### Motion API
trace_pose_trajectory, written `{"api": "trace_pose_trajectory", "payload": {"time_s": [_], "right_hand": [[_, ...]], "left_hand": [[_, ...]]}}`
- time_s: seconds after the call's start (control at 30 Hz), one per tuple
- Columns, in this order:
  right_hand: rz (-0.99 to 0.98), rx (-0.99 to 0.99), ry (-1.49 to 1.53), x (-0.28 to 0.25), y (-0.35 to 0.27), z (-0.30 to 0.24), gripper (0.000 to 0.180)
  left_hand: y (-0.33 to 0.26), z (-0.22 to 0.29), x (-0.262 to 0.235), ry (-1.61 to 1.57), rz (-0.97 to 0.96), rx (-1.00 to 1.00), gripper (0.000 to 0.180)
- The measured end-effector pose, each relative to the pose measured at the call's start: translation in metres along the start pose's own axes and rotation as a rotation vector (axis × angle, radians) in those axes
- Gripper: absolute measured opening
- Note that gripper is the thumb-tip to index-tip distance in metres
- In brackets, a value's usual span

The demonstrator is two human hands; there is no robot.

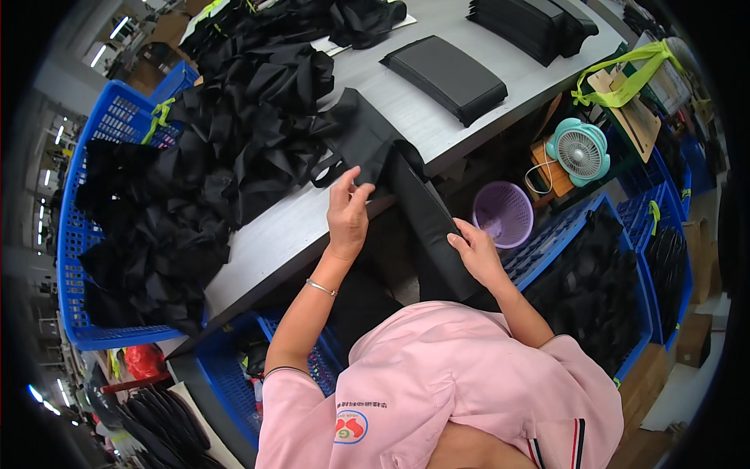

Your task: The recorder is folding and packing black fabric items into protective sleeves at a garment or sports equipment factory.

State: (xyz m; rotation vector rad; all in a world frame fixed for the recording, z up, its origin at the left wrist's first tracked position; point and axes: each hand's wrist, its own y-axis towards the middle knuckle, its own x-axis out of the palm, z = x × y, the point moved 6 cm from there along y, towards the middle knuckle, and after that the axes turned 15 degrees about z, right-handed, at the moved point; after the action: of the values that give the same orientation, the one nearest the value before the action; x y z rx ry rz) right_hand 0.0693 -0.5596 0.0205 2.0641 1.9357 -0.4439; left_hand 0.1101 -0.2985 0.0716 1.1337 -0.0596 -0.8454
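A long folded black fabric piece [426, 211] hangs over the table's near edge, its upper end lying on the tabletop. My right hand [475, 252] pinches its right edge between thumb and fingers. My left hand [348, 217] is raised just left of the piece, fingers bent and apart, with nothing visible in them. Close to its fingertips lie a thin black loop [324, 172] and a wider flap of black fabric [363, 129]. To the left, a big loose heap of black fabric [258, 125] spreads across the table and into a blue basket [72, 258].
Neat stacks of black pieces [445, 74] [527, 27] lie at the table's [269, 242] far right. Below its right edge are a purple basket [525, 205], a turquoise fan [580, 150] and a blue crate [547, 246] of black fabric. Another blue basket [223, 375] sits under the table.
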Motion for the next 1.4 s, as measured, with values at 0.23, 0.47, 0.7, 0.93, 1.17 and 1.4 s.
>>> {"api": "trace_pose_trajectory", "payload": {"time_s": [0.23,0.47,0.7,0.93,1.17,1.4], "right_hand": [[0.126,-0.210,-0.104,0.009,-0.013,-0.013,0.037],[0.186,-0.472,-0.323,0.015,-0.024,-0.047,0.035],[0.222,-0.555,-0.557,0.019,-0.016,-0.053,0.041],[0.225,-0.744,-0.996,0.008,-0.015,-0.084,0.051],[0.250,-0.534,-0.704,-0.013,-0.019,-0.066,0.049],[0.323,-0.481,-0.488,-0.020,-0.008,-0.054,0.036]], "left_hand": [[0.010,0.015,0.000,0.197,0.001,0.111,0.032],[0.017,-0.037,0.020,0.256,0.092,-0.263,0.029],[0.013,-0.002,0.038,0.192,-0.156,-0.125,0.054],[0.033,0.053,0.031,-0.010,-0.252,0.055,0.056],[0.019,0.077,0.034,-0.128,-0.424,0.121,0.058],[0.013,0.111,0.042,-0.323,-0.423,0.175,0.065]]}}
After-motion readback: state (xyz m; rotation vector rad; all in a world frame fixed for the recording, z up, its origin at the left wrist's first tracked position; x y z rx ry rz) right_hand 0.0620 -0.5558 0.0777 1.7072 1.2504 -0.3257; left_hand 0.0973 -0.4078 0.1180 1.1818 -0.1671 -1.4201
